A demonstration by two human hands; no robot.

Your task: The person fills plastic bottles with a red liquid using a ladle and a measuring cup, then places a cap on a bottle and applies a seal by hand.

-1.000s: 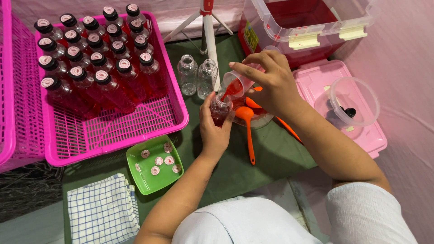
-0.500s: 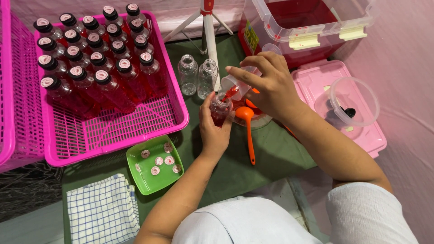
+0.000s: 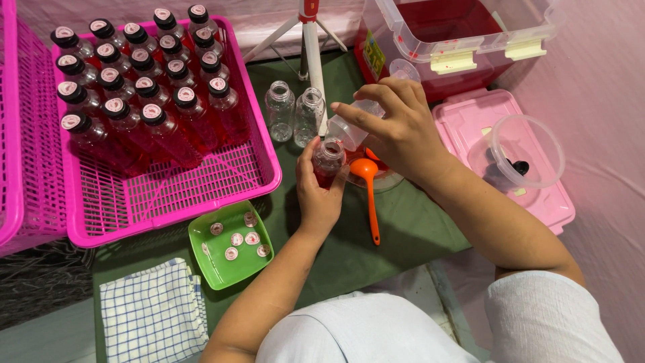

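Observation:
My left hand (image 3: 318,195) grips a small clear bottle (image 3: 328,161) filled with red liquid, held upright over the green mat. Tilted over the bottle's mouth is a small clear cup (image 3: 351,128), held in my right hand (image 3: 396,128); little or no red liquid shows in it. An orange ladle (image 3: 368,185) lies just right of the bottle, its bowl resting in a clear dish. Two empty clear bottles (image 3: 294,113) stand behind the filled one.
A pink basket (image 3: 201,195) at left holds several capped red bottles (image 3: 141,101). A green tray (image 3: 208,269) of caps sits near a checked cloth (image 3: 151,319). A clear tub of red liquid (image 3: 450,33), a pink lid (image 3: 470,114) with a clear bowl (image 3: 524,151), and a white tripod (image 3: 310,40) stand behind.
The red liquid seen in the tilted cup earlier has gone into the bottle. The cup has tipped a little further; both hands stay in the same spot.

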